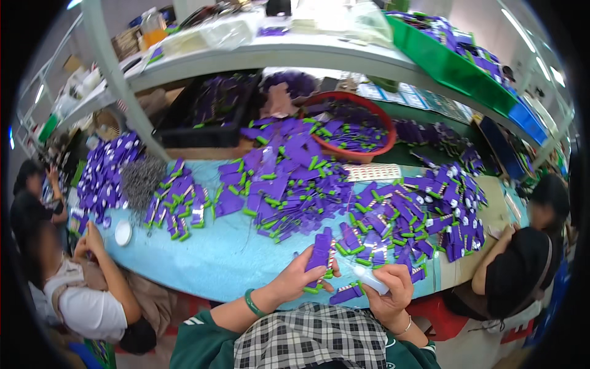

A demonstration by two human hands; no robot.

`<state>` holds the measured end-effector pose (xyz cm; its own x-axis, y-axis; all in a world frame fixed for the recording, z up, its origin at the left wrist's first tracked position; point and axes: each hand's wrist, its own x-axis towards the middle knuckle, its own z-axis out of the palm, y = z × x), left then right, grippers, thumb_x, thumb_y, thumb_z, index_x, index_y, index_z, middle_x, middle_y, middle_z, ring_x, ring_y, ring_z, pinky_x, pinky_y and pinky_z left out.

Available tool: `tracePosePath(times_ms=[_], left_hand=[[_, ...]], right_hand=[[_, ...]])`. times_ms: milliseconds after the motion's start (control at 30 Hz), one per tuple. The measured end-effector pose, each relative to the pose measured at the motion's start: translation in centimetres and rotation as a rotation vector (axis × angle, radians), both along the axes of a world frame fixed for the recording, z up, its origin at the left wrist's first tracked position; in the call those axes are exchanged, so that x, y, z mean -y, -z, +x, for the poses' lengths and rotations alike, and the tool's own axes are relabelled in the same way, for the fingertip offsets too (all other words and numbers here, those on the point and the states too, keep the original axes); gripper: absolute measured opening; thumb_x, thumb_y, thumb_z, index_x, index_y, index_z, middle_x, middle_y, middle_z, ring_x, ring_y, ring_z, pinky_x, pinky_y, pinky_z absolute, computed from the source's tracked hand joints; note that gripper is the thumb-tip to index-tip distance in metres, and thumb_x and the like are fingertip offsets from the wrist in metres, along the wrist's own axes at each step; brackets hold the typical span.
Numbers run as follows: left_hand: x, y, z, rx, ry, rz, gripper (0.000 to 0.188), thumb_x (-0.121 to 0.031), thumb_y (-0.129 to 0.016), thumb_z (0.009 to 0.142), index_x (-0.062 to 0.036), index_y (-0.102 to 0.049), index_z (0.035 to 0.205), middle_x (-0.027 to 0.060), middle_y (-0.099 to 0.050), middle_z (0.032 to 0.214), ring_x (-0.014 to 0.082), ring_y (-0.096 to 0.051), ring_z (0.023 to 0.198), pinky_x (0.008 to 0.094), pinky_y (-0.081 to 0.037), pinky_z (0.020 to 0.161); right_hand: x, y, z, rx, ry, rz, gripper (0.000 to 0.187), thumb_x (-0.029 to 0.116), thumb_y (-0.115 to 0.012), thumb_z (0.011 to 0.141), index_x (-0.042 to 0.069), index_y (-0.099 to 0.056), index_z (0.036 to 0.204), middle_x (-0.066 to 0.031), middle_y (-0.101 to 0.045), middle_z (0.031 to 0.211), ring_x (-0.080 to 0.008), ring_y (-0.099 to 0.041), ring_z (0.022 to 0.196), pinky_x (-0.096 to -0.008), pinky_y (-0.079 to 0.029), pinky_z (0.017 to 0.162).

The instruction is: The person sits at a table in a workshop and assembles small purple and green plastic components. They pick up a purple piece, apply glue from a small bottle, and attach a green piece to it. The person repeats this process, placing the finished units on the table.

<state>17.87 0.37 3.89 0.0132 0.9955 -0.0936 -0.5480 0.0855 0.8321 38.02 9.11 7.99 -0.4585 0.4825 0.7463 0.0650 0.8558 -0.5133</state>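
Observation:
My left hand (304,277), with a green band on its wrist, is closed on a flat purple piece with a green end (321,251). In my right hand (393,292) is a small white squeeze bottle (372,280), its pale rounded tip pointing toward the left hand. The bottle and the held piece are apart. Just below and between my hands lies another purple-and-green piece (347,294). Beyond them spreads a heap of purple-and-green pieces (393,221) on the light blue tabletop (203,258).
A red basin (384,144) and a black crate (200,136) hold more pieces. Grey tangled cord (142,182) and a white round lid (123,233) lie left. A shelf (270,56) spans above, with a green bin (448,71). Co-workers sit left (92,295) and right (516,270).

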Motion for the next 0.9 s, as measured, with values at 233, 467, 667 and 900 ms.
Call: tracePosePath(times_ms=[233,467,667,900], left_hand=[[0.7,1.0,-0.6,0.128,0.006,-0.014,0.050,-0.018,-0.054,0.096,-0.0061,-0.031,0.139,0.0098,-0.054,0.118,0.0218,-0.058,0.108,0.0350,-0.057,0.076],[-0.2,3.4,-0.9,-0.083,0.221,-0.027,0.042,-0.014,-0.055,0.096,-0.0034,-0.039,0.133,0.0112,-0.056,0.115,0.0196,-0.059,0.104,0.0340,-0.058,0.076],[-0.5,0.8,-1.4,-0.143,0.323,-0.162,0.038,-0.010,-0.052,0.096,-0.0022,-0.040,0.132,0.0107,-0.055,0.117,0.0178,-0.059,0.103,0.0319,-0.058,0.079],[-0.1,3.1,-0.7,0.183,0.167,-0.180,0.041,-0.011,-0.054,0.095,-0.0013,-0.039,0.132,0.0107,-0.058,0.111,0.0177,-0.061,0.099,0.0319,-0.058,0.077]], right_hand=[[-0.1,0.2,-1.6,0.136,-0.024,0.107,0.042,-0.001,-0.083,0.063,0.004,-0.063,0.100,-0.0104,-0.060,0.086,-0.0213,-0.059,0.071,-0.0301,-0.047,0.058],[-1.3,0.8,-3.2,0.004,-0.150,-0.226,0.037,-0.001,-0.080,0.067,0.002,-0.062,0.099,-0.0124,-0.064,0.091,-0.0241,-0.064,0.079,-0.0326,-0.052,0.066],[-1.6,2.1,-5.3,0.065,-0.257,-0.405,0.030,0.000,-0.076,0.073,0.000,-0.062,0.099,-0.0139,-0.062,0.093,-0.0245,-0.065,0.085,-0.0354,-0.055,0.076],[-1.0,4.3,-5.5,0.001,-0.278,-0.829,0.028,-0.005,-0.070,0.077,-0.002,-0.060,0.102,-0.0109,-0.056,0.101,-0.0178,-0.061,0.084,-0.0300,-0.054,0.068]])
